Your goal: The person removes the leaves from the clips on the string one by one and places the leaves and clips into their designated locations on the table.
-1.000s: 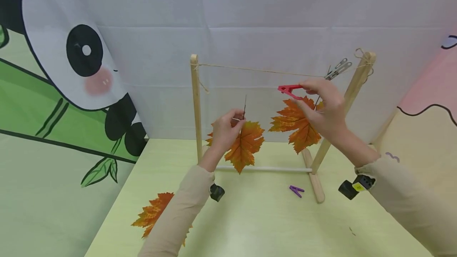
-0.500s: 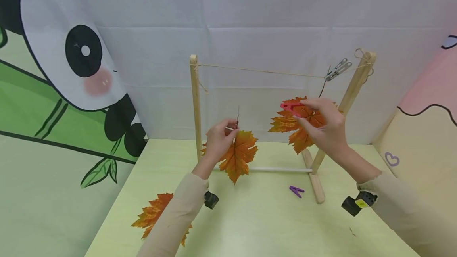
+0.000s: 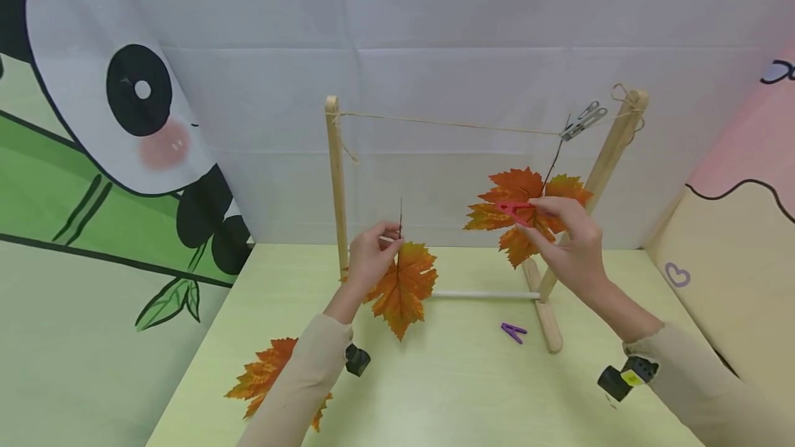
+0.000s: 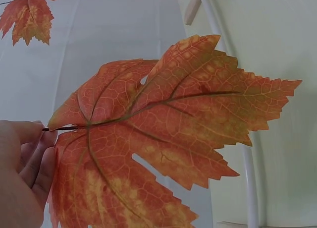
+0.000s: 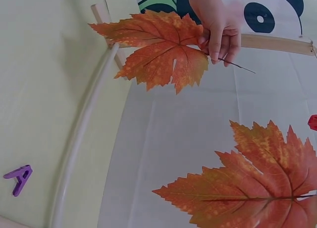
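My left hand (image 3: 373, 257) pinches the thin stem of an orange maple leaf (image 3: 404, 292), which hangs below the fingers near the left post. In the left wrist view the stem runs between thumb and fingers, and the leaf (image 4: 163, 109) spreads to the right. My right hand (image 3: 574, 240) grips a red clothespin (image 3: 514, 212) in front of a second maple leaf (image 3: 515, 185). That leaf hangs by its stem from a grey clothespin (image 3: 582, 121) on the string (image 3: 447, 123). Only a bit of the red clothespin (image 5: 313, 122) shows in the right wrist view.
A wooden post (image 3: 336, 178) at the left and another post (image 3: 615, 150) at the right carry the string. A white rod (image 3: 484, 294) joins them low down. A purple clothespin (image 3: 513, 332) and another leaf (image 3: 263, 374), partly under the left sleeve, lie on the table (image 3: 435, 392).
Both hands have come down, the left also shifting left with its leaf. The red clothespin has dropped with the right hand, away from string height. The hanging leaf stays clipped.
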Demonstrator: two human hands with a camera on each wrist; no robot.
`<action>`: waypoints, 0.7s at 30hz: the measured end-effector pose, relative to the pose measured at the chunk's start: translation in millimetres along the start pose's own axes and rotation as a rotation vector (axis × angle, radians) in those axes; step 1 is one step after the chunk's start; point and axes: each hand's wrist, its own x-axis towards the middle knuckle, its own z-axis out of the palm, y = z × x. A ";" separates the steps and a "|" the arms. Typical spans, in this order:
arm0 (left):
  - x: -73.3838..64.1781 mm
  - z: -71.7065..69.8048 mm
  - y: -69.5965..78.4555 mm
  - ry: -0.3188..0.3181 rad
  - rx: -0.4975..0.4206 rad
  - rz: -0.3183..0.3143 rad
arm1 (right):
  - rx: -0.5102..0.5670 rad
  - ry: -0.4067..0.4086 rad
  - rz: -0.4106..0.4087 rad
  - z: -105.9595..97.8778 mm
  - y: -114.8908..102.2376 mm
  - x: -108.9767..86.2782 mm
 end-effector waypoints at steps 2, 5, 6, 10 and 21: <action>-2.6 -0.7 -1.8 -0.005 -0.002 -0.015 | -0.013 -0.003 -0.001 0.4 1.4 -4.2; -6.6 -1.6 -5.5 -0.020 -0.019 -0.043 | -0.020 -0.005 0.006 1.8 3.4 -10.4; -8.0 -1.8 -6.9 -0.026 -0.024 -0.055 | -0.021 -0.008 0.006 2.3 4.2 -12.8; -14.1 -1.9 -13.6 -0.044 -0.037 -0.087 | -0.017 -0.011 0.024 5.0 6.6 -22.9; -34.5 -6.2 -28.8 -0.079 -0.015 -0.135 | 0.004 -0.027 0.078 8.6 9.8 -53.4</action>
